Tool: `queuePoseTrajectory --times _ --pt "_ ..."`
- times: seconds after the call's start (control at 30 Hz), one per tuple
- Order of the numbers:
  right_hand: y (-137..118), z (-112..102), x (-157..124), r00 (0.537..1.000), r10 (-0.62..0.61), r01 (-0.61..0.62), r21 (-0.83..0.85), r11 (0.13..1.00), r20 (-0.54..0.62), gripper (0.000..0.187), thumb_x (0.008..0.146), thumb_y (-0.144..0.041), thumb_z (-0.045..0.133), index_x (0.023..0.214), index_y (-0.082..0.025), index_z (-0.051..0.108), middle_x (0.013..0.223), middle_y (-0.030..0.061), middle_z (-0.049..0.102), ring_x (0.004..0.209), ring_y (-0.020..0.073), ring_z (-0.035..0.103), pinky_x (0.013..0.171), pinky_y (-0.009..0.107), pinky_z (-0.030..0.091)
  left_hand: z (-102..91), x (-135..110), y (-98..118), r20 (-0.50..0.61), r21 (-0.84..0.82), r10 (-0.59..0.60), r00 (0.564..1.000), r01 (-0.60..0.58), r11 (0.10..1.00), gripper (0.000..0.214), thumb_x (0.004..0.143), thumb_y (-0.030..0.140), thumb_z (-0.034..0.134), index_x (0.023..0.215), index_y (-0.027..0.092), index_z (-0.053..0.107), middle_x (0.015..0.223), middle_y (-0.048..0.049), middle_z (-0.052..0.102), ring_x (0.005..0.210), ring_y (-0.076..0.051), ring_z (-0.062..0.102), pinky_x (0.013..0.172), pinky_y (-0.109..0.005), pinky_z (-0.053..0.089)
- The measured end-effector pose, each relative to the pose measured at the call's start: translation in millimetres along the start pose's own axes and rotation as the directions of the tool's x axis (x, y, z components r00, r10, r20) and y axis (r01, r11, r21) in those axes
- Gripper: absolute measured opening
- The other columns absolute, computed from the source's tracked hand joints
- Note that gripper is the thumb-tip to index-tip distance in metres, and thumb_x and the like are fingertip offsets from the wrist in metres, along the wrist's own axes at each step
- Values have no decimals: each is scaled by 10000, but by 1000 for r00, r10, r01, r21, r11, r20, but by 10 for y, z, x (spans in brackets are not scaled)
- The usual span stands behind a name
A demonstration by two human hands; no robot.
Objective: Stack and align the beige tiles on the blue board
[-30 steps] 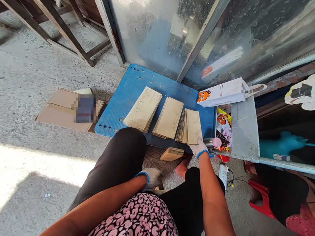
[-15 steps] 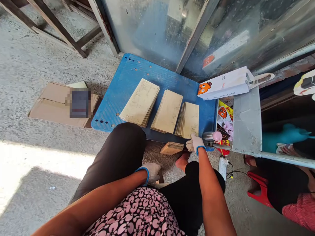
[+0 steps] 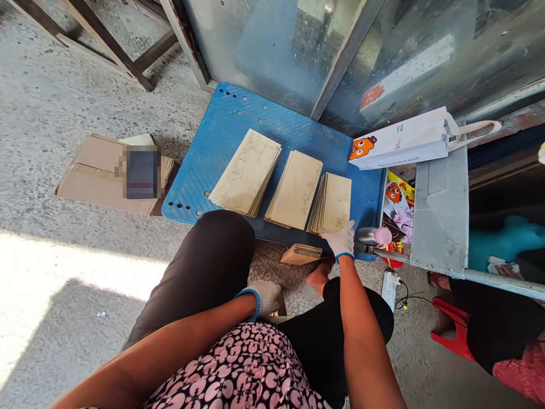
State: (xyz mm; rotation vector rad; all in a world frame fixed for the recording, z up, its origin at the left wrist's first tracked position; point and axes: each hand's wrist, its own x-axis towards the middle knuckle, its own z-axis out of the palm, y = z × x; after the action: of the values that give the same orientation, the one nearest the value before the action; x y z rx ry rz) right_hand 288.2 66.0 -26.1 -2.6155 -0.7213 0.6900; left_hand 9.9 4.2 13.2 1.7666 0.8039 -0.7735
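Note:
My right hand [image 3: 342, 240], in a white knitted glove with a blue cuff, is at the near end of the rightmost stack of thin pale boards [image 3: 336, 199]. Its thumb and fingers are spread across that end and touch it. My left hand [image 3: 266, 297], gloved the same way, is low between my legs with the fingers curled. Beside it shows a bit of wood, but what the fingers hold, if anything, is hidden. Two more fanned stacks, the middle stack [image 3: 294, 190] and the left stack [image 3: 247, 170], lie on the blue plastic board [image 3: 200, 153].
A small bundle of wooden pieces [image 3: 301, 254] is below the board's near edge. At right are a white paper bag [image 3: 402, 142], a steel bottle [image 3: 368, 234] and a power strip [image 3: 389, 289]. A cardboard box [image 3: 91, 170] lies left. Another person sits on a red stool [image 3: 455, 329].
My right hand has moved from the right stack's near right corner to span its near end, fingers spreading. The left hand stays in place. The view has shifted slightly.

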Motion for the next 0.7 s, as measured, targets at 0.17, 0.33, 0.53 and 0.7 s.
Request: queuePoseTrajectory --times 0.17,0.33,0.53,0.7 --pt "25 148 29 1000 17 -17 -9 1000 19 1143 572 -488 876 1469 -49 319 1538 300 302 1506 355 204 1217 369 230 28 68 -22 17 -22 7 1000 -7 1000 423 787 261 620 1175 117 711 1190 -235 699 1094 -412 659 920 -492 523" --pt "32 236 4 998 56 -56 14 998 29 1115 530 -498 883 1408 -49 363 1486 344 339 1484 376 249 1206 388 241 22 52 -25 23 -29 -4 1000 5 1000 433 790 238 593 1185 102 706 1176 -242 704 1083 -411 659 909 -483 518" --pt "9 278 4 996 82 -84 67 994 28 941 537 -409 881 1303 -80 444 1359 319 489 1437 349 355 1173 392 315 -30 -26 -2 3 -21 14 1000 -14 1000 449 800 285 588 1197 109 699 1193 -226 701 1094 -397 654 901 -456 516" --pt "-17 287 -6 993 111 -116 110 987 44 937 504 -354 899 1294 -82 476 1416 330 452 1444 346 345 1165 379 317 -46 -23 2 14 -23 -14 1000 14 1000 421 797 275 595 1174 120 702 1192 -214 704 1083 -389 651 883 -451 513"
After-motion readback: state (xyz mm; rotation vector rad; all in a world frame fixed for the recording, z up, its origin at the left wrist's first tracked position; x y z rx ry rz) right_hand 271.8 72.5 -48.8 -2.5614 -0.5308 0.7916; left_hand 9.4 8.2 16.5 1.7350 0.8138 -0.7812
